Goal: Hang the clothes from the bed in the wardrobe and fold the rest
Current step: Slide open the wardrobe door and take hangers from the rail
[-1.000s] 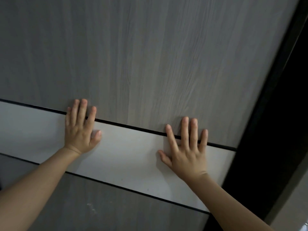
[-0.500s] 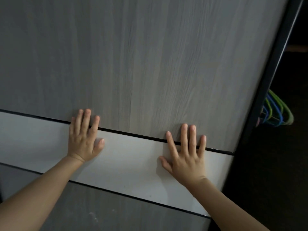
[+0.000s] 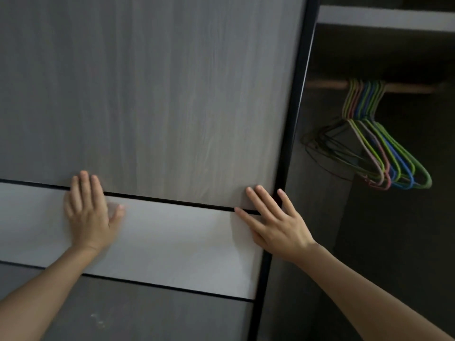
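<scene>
A grey wood-grain sliding wardrobe door [image 3: 160, 99] with a white band fills the left and middle of the view. My left hand [image 3: 88, 212] presses flat on the white band, fingers straight. Near the door's dark right edge my right hand [image 3: 275, 222] lies flat with spread fingers. To the right the wardrobe interior is open and dark. Several empty coloured hangers [image 3: 384, 153] in green, blue and pink hang from a wooden rail [image 3: 406, 87]. No clothes are in view.
A pale shelf [image 3: 384, 19] runs across the top of the open compartment above the rail. The door's black frame edge [image 3: 293, 119] separates the panel from the opening. The compartment below the hangers is dark.
The door has slid left under both hands, widening the opening on the right. The hangers, rail and shelf have come into full view.
</scene>
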Tool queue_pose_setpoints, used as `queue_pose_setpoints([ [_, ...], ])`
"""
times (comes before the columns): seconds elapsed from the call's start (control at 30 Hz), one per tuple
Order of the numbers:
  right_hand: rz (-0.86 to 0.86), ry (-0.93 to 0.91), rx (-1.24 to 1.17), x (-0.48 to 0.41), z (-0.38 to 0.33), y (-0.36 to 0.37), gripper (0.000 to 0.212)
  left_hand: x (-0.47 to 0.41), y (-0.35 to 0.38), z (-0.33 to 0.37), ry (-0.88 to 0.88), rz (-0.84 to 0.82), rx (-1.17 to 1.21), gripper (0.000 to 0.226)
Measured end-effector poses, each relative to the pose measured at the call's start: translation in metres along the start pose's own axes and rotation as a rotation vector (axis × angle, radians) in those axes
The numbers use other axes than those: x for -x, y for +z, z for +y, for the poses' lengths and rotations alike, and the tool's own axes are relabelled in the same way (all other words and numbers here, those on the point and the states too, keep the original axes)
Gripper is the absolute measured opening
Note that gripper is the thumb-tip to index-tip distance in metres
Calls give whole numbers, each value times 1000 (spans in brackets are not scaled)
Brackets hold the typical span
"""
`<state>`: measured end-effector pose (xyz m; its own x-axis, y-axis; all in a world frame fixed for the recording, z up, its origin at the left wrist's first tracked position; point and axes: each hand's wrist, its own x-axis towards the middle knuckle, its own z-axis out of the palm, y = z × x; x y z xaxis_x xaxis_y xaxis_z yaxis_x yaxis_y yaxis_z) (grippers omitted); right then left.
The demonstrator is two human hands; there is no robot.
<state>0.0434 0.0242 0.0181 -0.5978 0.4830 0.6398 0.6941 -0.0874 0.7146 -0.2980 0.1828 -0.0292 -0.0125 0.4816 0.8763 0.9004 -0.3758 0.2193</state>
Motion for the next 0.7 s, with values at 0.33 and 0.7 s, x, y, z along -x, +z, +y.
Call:
queue_pose_setpoints([
  [0.33, 156, -134, -299, -71, -27, 7, 43, 7, -5, 93, 403, 126, 19, 68],
  [0.7, 87, 9, -85, -91, -8, 17, 59, 0, -6, 114, 361, 195, -3, 75],
])
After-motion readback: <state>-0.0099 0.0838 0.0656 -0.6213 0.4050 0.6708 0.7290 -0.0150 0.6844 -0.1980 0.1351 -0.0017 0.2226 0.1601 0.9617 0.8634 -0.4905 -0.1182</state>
